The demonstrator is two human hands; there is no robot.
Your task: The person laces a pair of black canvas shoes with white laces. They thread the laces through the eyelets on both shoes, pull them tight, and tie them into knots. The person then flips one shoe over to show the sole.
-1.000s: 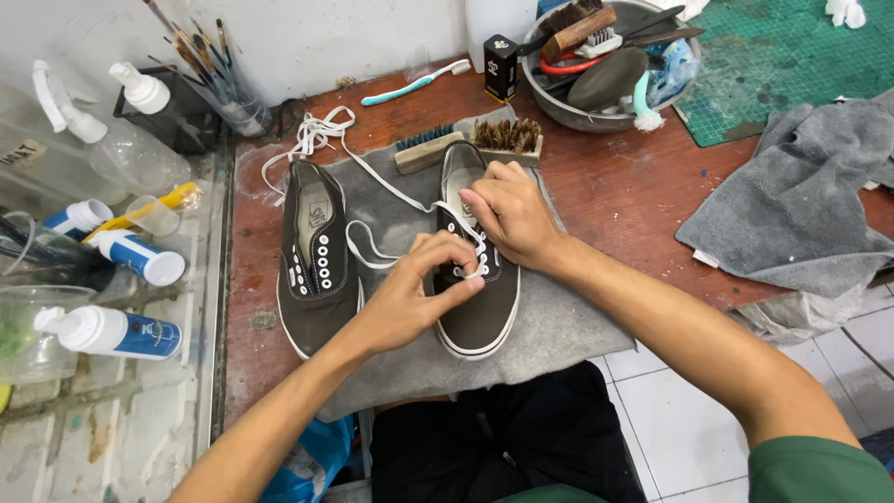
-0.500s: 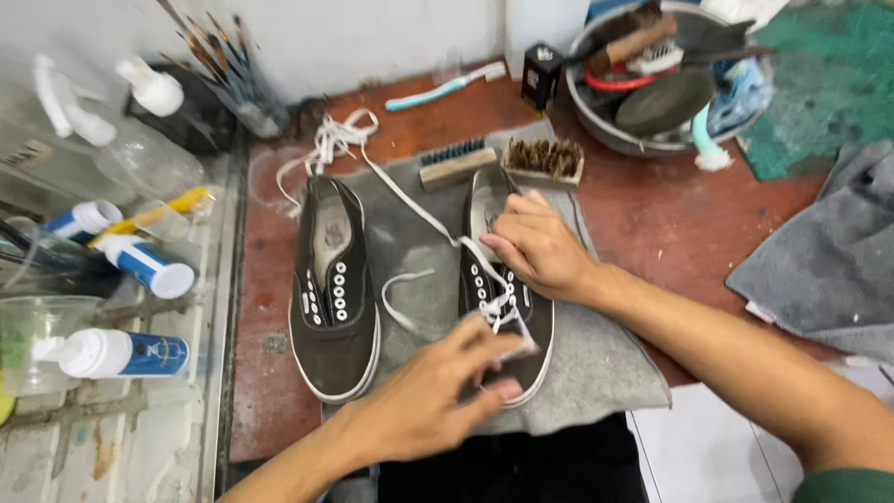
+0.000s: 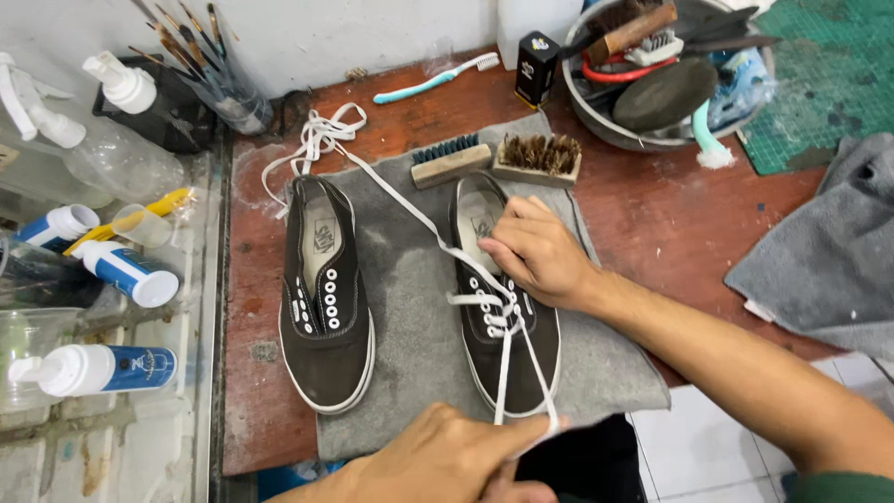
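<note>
The right-hand shoe, a dark brown canvas sneaker with a white sole, lies on a grey mat spread over the reddish wooden bench, toe pointing toward the near edge. The right hand rests on that shoe's open collar, its fingers curled down against the tongue and upper eyelets, pressing the shoe in place rather than closing around anything. The left hand sits at the near edge of the mat, just past the shoe's toe, with its grip pinched closed on the white lace, which runs taut from the lower eyelets down over the toe to the fingers. Another stretch of the same lace leads away from the shoe's upper eyelets, crossing the mat diagonally to a loose tangle on the bare bench beyond the other shoe (this one is unlaced, its white eyelets empty), which lies to the left of the laced shoe on the same mat. Just beyond the shoe's heel sit two wooden brushes side by side. Farther back stands a metal bowl filled with brushes and tools, and a teal toothbrush lies on the bench left of the bowl.
</note>
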